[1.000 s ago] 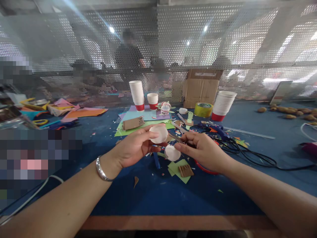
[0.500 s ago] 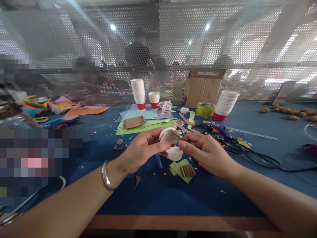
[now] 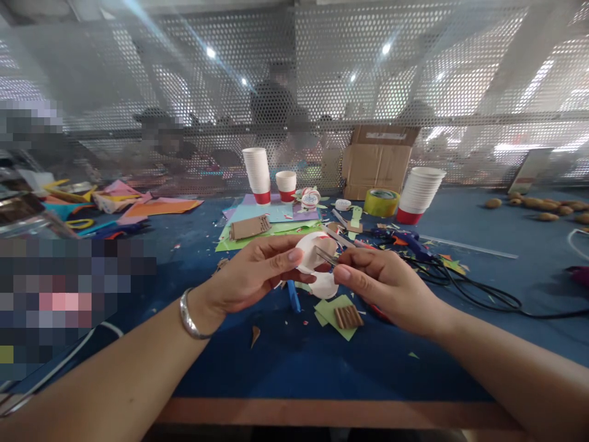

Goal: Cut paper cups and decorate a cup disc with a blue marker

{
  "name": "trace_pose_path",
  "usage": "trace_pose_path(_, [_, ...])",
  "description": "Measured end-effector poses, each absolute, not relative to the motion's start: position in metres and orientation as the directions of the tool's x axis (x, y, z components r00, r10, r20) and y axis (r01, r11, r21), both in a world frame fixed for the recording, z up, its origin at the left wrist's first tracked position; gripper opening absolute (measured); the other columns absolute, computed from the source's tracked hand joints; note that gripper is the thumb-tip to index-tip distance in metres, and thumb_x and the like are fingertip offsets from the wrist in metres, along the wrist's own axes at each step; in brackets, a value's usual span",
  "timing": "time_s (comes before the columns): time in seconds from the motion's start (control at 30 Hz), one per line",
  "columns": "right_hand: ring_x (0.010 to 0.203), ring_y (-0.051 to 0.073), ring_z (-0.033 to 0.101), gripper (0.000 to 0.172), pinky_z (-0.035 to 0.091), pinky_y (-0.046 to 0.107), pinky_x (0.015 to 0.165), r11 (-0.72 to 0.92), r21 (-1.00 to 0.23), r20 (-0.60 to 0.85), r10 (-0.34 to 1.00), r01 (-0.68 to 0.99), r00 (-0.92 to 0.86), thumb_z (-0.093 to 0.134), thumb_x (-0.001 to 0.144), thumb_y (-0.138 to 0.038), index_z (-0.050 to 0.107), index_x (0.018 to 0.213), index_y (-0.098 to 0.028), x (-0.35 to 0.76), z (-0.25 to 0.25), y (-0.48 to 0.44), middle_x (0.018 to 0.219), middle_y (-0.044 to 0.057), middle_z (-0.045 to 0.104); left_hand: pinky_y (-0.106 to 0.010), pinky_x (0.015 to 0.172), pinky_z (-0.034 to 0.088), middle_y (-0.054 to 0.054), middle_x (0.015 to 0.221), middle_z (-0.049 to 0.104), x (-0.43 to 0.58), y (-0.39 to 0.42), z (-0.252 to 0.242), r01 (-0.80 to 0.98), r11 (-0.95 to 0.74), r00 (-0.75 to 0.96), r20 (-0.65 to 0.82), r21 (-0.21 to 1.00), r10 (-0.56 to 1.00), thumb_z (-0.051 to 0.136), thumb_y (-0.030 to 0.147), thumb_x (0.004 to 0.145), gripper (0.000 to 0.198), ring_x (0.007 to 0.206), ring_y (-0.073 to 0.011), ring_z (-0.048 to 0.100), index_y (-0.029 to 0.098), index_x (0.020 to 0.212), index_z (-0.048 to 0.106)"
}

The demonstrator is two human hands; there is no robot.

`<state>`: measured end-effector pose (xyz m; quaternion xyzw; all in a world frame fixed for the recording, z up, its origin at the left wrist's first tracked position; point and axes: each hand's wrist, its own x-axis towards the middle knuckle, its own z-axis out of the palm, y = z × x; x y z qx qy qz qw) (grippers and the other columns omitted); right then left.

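Between the fingers and thumb of my left hand (image 3: pixel 257 273) is a shallow round white piece cut from a paper cup (image 3: pixel 307 248), tilted with its hollow side towards me. My right hand (image 3: pixel 389 285) is closed on slim metal tweezers (image 3: pixel 326 255), whose tips lie over the inside of that piece. Just below, a second white cup piece (image 3: pixel 324 285) rests on the table. Nearer to me lie green paper pieces (image 3: pixel 340 331) and a ribbed bit of corrugated cardboard (image 3: pixel 348 317). A blue strip-like object (image 3: pixel 293 296) is beneath my left fingers.
Paper cup stacks (image 3: pixel 257 175) stand at the back, one more (image 3: pixel 419 193) at right beside yellow tape (image 3: pixel 381 202). A blue glue gun (image 3: pixel 407 241) trails black cable (image 3: pixel 488 301). A cardboard box (image 3: pixel 378 162) leans on the mesh screen. Coloured paper (image 3: pixel 161 204) lies left.
My left hand has shifted slightly left, and its thumb has moved up to the rim. The cup piece has turned, showing more of its hollow inside. The tweezers stay at it.
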<state>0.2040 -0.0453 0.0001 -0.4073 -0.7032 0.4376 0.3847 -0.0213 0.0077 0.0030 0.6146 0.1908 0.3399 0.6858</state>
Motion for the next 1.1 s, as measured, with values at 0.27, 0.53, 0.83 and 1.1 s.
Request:
trace_pose_path(0.27, [0.059,0.009,0.041,0.042,0.032,0.023,0.050,0.282,-0.931,0.175,0.902,0.231,-0.395,0.058,0.092,-0.056,0.063,0.079,-0.016,0.206,-0.002,-0.046,0.070,-0.002,0.049,-0.024,0.087,0.055,-0.003,0.108,0.070,-0.021,0.010,0.002,-0.163,-0.135,0.700,0.212,0.977,0.682,0.078,0.018,0.082,0.051,0.104,-0.0160,0.066,0.027,0.130,0.063])
trace_pose_path(0.53, [0.048,0.006,0.025,0.043,0.016,0.023,0.042,0.238,-0.950,0.125,0.884,0.203,-0.450,0.055,0.095,-0.054,0.056,0.074,-0.017,0.207,-0.001,-0.046,0.058,-0.007,0.032,-0.031,0.087,0.057,-0.006,0.117,0.060,-0.025,0.017,0.000,-0.039,-0.420,0.695,0.326,0.907,0.641,0.079,0.020,0.081,0.050,0.110,-0.0201,0.060,0.024,0.127,0.059])
trace_pose_path(0.83, [0.053,0.007,0.030,0.045,0.022,0.024,0.046,0.331,-0.889,0.173,0.882,0.316,-0.438,0.053,0.097,-0.053,0.055,0.070,-0.017,0.208,-0.001,-0.043,0.060,-0.005,0.036,-0.032,0.090,0.058,-0.006,0.123,0.053,-0.029,0.022,-0.003,-0.012,-0.606,0.678,0.452,0.796,0.580,0.080,0.018,0.079,0.052,0.114,-0.0210,0.058,0.031,0.127,0.064])
trace_pose_path(1.1, [0.056,0.008,0.031,0.047,0.025,0.025,0.050,0.367,-0.853,0.195,0.884,0.372,-0.425,0.052,0.097,-0.052,0.052,0.065,-0.017,0.211,-0.001,-0.041,0.062,-0.005,0.037,-0.038,0.100,0.051,-0.006,0.127,0.053,-0.032,0.018,0.003,0.125,-0.717,0.642,0.495,0.686,0.586,0.080,0.025,0.079,0.056,0.122,-0.0233,0.053,0.036,0.131,0.064])
